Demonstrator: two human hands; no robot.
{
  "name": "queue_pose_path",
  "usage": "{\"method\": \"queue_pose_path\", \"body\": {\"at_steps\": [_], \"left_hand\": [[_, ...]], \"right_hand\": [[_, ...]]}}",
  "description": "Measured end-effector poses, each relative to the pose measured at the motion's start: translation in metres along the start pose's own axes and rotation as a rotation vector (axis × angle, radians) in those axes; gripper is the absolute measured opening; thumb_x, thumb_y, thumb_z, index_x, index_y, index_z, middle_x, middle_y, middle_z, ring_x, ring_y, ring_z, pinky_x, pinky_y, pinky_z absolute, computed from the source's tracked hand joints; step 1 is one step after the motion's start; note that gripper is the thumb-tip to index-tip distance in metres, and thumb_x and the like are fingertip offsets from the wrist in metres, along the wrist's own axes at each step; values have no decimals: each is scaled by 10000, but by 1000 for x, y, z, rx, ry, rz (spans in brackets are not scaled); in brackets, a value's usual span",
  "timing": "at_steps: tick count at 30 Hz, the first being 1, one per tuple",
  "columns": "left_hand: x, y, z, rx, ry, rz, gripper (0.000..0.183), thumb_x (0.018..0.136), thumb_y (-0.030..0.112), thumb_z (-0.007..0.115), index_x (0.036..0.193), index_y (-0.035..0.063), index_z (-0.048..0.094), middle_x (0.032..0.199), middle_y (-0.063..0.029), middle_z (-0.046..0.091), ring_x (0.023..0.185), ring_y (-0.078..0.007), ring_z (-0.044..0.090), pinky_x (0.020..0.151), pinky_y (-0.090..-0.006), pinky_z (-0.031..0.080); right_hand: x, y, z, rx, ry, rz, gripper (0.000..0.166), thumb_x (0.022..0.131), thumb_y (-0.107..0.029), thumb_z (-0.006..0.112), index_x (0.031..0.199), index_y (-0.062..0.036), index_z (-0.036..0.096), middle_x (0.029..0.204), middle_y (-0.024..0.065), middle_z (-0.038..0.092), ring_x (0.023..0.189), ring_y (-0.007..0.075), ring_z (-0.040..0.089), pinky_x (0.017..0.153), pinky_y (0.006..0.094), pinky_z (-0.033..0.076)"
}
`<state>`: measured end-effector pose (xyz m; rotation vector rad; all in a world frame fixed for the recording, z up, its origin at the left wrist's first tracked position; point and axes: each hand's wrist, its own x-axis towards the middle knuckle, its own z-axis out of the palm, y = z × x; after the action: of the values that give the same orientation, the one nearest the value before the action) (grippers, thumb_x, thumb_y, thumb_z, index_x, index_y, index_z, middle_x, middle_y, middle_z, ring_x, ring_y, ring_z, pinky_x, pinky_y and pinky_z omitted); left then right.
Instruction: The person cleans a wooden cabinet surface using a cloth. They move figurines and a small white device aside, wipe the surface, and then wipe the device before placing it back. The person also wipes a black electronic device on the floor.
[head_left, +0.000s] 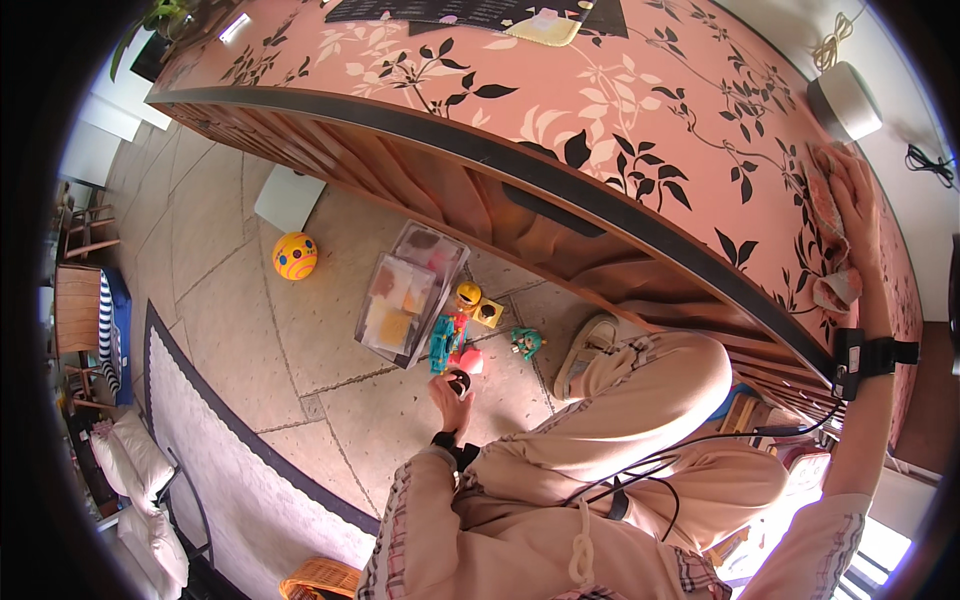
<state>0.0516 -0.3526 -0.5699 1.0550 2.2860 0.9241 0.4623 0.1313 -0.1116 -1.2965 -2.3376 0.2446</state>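
Observation:
My right hand (855, 196) presses a crumpled pink-and-grey cloth (823, 199) against the pink leaf-patterned top (480, 75) of a wooden cabinet, near its right end. Down over the stone-tile floor, my left hand (450, 405) is closed around a small dark brown and white item (457, 382), too small to name. Just beyond it lie a pink round toy (471, 361) and a teal toy (444, 343). A yellow toy figure (469, 293), a yellow square piece (487, 312) and a teal-haired figurine (527, 343) are close by.
Two clear-lidded boxes (394, 307) are stacked beside the toys. Farther left are a yellow patterned ball (295, 256) and a white flat panel (289, 198). The cabinet's carved front (450, 184) rises before my knees. A grey-white speaker (846, 101) stands behind the cloth; black cables (660, 457) cross my lap.

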Motion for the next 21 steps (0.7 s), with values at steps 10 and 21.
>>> {"method": "queue_pose_path", "body": {"at_steps": [10, 21], "left_hand": [[117, 177, -157, -211, 343, 460, 422, 818, 62, 731, 1123, 22, 443, 1288, -211, 424, 1250, -365, 425, 1063, -450, 334], [418, 543, -240, 40, 301, 1032, 642, 814, 321, 777, 1299, 36, 468, 1306, -223, 456, 1296, -385, 394, 1073, -486, 355]], "right_hand": [[-7, -42, 7, -226, 187, -40, 324, 865, -122, 588, 1182, -65, 620, 1226, 128, 556, 1159, 335, 523, 976, 405, 444], [-8, -56, 2, -181, 245, -42, 313, 847, -139, 620, 1154, -87, 644, 1183, 107, 562, 1071, 326, 530, 929, 421, 468]]}}
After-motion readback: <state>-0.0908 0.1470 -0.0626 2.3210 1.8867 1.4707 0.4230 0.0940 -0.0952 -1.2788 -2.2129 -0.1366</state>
